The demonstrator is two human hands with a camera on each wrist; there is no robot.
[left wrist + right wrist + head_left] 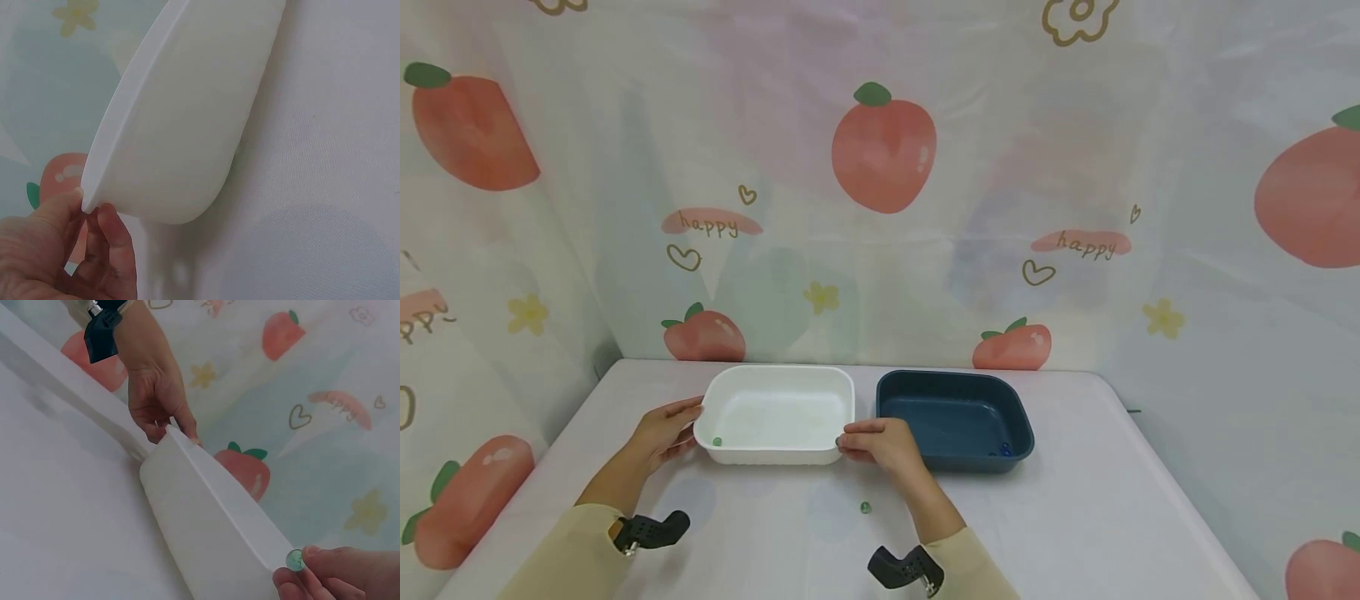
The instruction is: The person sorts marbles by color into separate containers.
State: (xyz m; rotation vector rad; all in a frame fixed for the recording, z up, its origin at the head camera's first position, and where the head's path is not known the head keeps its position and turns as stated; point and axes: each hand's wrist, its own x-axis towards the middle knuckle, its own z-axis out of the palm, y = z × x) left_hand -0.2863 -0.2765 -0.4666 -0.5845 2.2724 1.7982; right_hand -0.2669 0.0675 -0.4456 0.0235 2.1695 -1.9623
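Note:
My left hand (661,432) pinches the left rim of a white plastic basin (181,119), thumb on top and fingers beneath. One green glass marble (717,442) lies inside that basin at its front left corner. Between thumb and fingertips, my right hand (883,446) holds another green marble (295,560), right at the basin's right rim. A third green marble (866,507) rests on the tablecloth in front of the right hand.
Close to the right of the white basin stands a dark blue basin (955,463), with blue marbles (1005,450) in its front right corner. A white cloth covers the table (1120,517). Behind it hangs a fruit-patterned curtain (940,275).

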